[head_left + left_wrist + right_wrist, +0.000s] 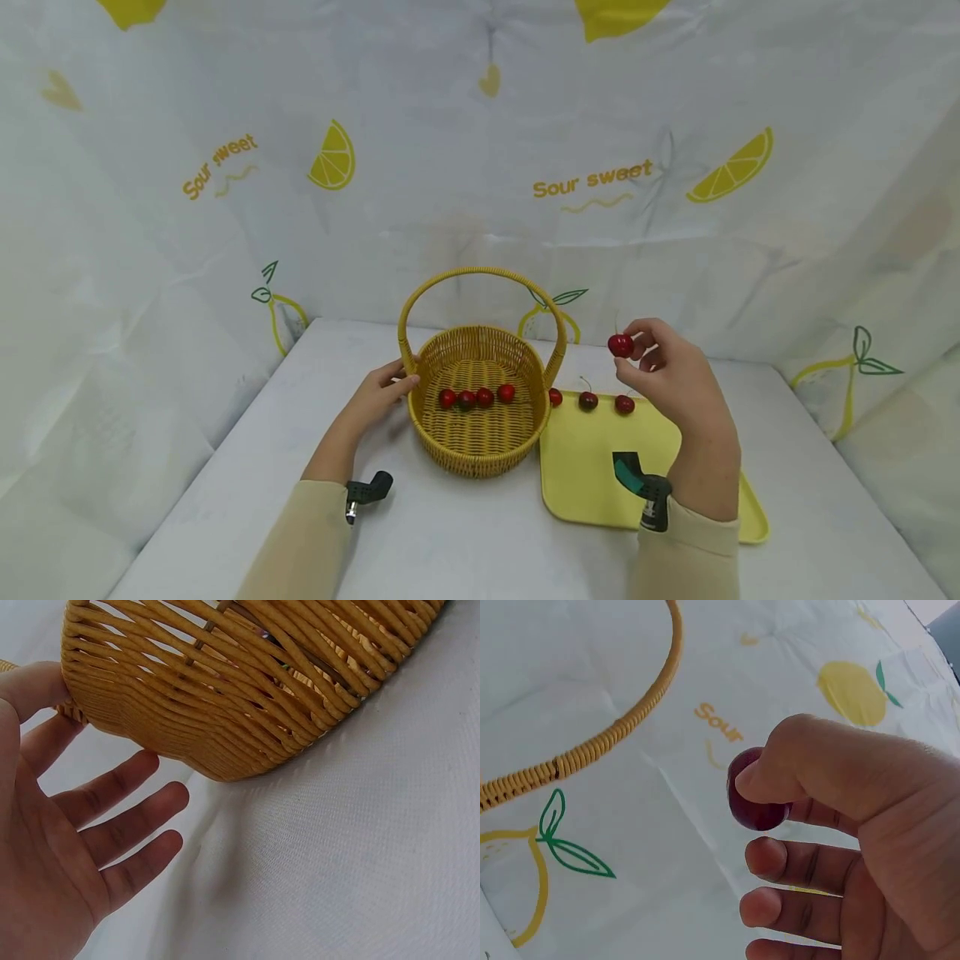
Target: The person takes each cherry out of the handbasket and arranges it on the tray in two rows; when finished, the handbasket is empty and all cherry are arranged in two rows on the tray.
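A yellow wicker basket (480,462) with a tall hooped handle stands on the table, a row of several red cherries (485,397) inside. My left hand (381,392) holds its left rim by the handle's foot, thumb and forefinger at the edge. In the left wrist view, the other fingers (135,832) spread loosely below the wicker side (195,712). Raised above the tray, my right hand (671,371) pinches a dark red cherry (757,791) between thumb and forefinger. Three more cherries (588,401) lie along the back of the yellow tray (592,475).
The tray sits directly right of the basket, partly under my right forearm. A white cloth (450,208) printed with lemons hangs behind and beside the white table (465,542). The basket's handle (480,271) arches high between my hands.
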Demonstrator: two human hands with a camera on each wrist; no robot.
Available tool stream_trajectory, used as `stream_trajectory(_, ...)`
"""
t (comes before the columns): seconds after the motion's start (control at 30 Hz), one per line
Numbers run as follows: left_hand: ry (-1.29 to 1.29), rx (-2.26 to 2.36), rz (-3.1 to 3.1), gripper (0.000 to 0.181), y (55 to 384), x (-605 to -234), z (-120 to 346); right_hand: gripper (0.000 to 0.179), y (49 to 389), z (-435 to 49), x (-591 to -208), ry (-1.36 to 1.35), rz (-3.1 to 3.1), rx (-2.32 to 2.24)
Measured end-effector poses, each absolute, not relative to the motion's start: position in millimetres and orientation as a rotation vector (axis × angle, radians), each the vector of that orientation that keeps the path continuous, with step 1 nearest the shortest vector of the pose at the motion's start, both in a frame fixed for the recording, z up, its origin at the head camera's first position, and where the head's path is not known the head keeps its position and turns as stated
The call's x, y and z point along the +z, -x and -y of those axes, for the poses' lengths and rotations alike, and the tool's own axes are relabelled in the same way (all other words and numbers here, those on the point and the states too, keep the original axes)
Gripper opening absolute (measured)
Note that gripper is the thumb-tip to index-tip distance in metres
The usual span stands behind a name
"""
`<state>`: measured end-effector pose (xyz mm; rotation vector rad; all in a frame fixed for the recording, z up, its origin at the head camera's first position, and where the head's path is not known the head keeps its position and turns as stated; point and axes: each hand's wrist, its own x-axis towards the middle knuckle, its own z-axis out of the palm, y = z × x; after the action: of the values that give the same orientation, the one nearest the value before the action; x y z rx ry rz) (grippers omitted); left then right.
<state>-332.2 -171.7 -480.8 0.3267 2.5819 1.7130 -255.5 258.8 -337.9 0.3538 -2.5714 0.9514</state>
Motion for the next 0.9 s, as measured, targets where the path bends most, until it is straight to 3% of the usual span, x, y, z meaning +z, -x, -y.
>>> stream_trajectory(0.9, -0.295, 1.713, -2.563, 0.057, 331, -479, 173, 0.052, 284, -332, -402, 0.117, 2.875, 1.116)
